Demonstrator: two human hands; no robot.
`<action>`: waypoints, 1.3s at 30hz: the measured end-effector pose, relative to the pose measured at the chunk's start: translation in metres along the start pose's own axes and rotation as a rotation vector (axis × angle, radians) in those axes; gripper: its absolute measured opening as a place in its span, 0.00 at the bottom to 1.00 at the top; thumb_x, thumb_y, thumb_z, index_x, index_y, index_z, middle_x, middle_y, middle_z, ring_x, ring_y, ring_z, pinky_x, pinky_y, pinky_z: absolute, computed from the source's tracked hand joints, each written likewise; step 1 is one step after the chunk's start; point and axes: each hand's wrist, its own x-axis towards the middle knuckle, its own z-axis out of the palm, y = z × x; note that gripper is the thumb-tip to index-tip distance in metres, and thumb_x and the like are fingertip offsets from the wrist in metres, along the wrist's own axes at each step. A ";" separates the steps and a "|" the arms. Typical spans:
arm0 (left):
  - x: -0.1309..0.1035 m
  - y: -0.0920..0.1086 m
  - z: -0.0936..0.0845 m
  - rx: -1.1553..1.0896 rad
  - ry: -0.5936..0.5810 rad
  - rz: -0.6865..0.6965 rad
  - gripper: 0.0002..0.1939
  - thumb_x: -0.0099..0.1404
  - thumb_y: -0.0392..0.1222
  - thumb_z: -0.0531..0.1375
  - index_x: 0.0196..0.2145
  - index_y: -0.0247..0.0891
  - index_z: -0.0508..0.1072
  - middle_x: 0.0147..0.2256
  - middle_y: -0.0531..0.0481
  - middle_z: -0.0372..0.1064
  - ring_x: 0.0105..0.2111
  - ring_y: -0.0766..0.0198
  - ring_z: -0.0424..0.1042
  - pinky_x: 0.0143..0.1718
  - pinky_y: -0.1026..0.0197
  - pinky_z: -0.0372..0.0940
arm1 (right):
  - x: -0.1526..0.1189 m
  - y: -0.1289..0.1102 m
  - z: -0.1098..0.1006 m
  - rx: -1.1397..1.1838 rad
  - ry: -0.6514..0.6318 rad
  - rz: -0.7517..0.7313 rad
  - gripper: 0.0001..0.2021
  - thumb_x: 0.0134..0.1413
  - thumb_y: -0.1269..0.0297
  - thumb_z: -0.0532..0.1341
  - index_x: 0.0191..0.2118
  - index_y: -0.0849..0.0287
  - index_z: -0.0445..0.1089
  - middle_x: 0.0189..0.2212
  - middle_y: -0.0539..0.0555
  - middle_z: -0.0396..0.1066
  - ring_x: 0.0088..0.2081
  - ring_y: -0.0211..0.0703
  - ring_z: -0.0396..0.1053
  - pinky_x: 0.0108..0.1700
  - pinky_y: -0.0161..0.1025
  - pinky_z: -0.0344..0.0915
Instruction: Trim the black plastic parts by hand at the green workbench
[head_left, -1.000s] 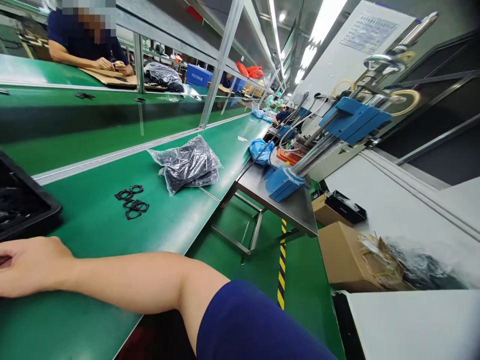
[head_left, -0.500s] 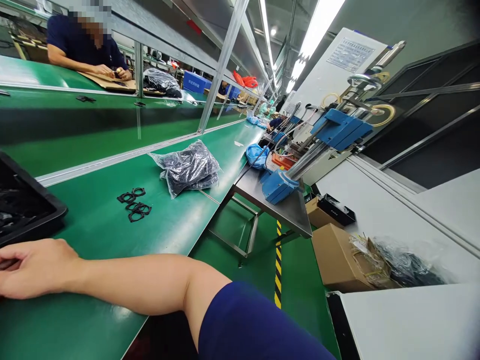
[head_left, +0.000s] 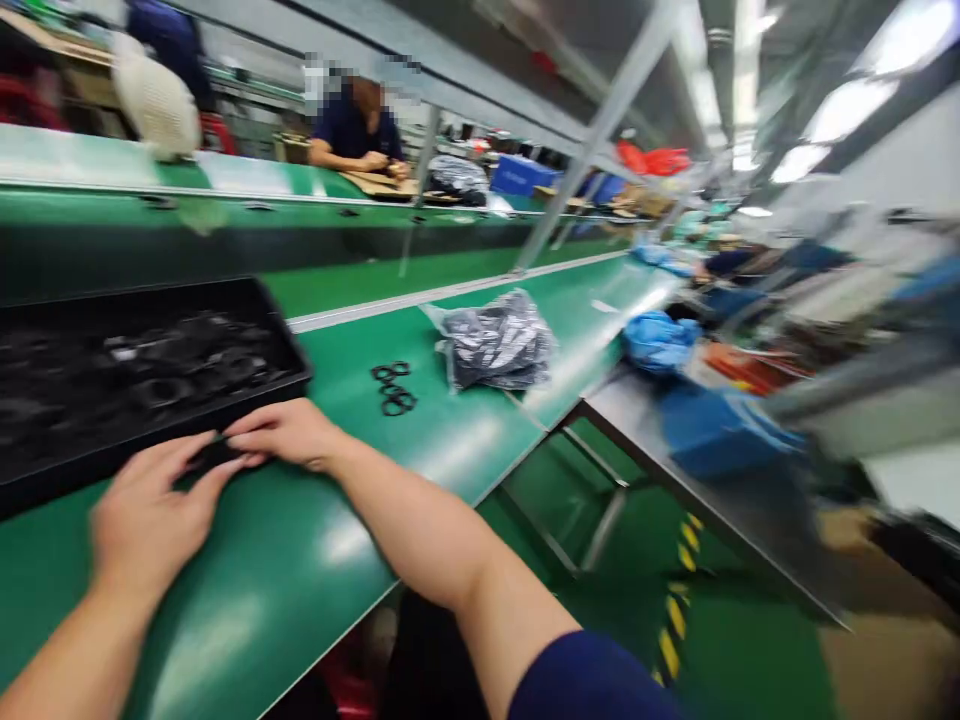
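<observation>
A: Clock centre = between left hand and right hand. Blockers?
B: Black tray, raised walls, 10 to 12. Black rings at 2, plastic bag just past them. Right forearm crosses 4, left forearm 7.
A: Free room?
B: Green bench open at 6, between forearms. Also tray-to-rings strip, 1 to 2.

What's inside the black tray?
The black tray holds a heap of dark parts, some ring-shaped. Blur and the upper layer hide those beneath, and its left end is outside the picture.
</observation>
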 end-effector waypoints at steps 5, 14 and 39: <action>0.004 -0.013 0.000 0.020 -0.021 -0.002 0.15 0.58 0.50 0.60 0.40 0.39 0.75 0.40 0.46 0.72 0.42 0.57 0.72 0.46 0.55 0.66 | -0.001 -0.005 -0.002 -0.023 0.020 0.003 0.10 0.41 0.71 0.69 0.33 0.66 0.74 0.19 0.48 0.71 0.19 0.30 0.68 0.26 0.28 0.68; 0.002 -0.007 -0.007 -0.015 0.002 -0.040 0.20 0.56 0.49 0.62 0.46 0.41 0.73 0.44 0.47 0.73 0.42 0.57 0.72 0.47 0.56 0.65 | -0.006 -0.007 0.000 -0.019 0.033 -0.026 0.12 0.39 0.72 0.69 0.34 0.65 0.71 0.18 0.48 0.71 0.20 0.32 0.69 0.25 0.29 0.67; 0.001 -0.005 -0.007 0.019 -0.010 0.002 0.18 0.57 0.48 0.62 0.45 0.42 0.74 0.44 0.46 0.73 0.45 0.55 0.70 0.50 0.53 0.63 | -0.011 -0.008 0.004 0.079 -0.114 -0.009 0.20 0.33 0.64 0.73 0.37 0.62 0.72 0.28 0.50 0.74 0.27 0.32 0.69 0.30 0.31 0.67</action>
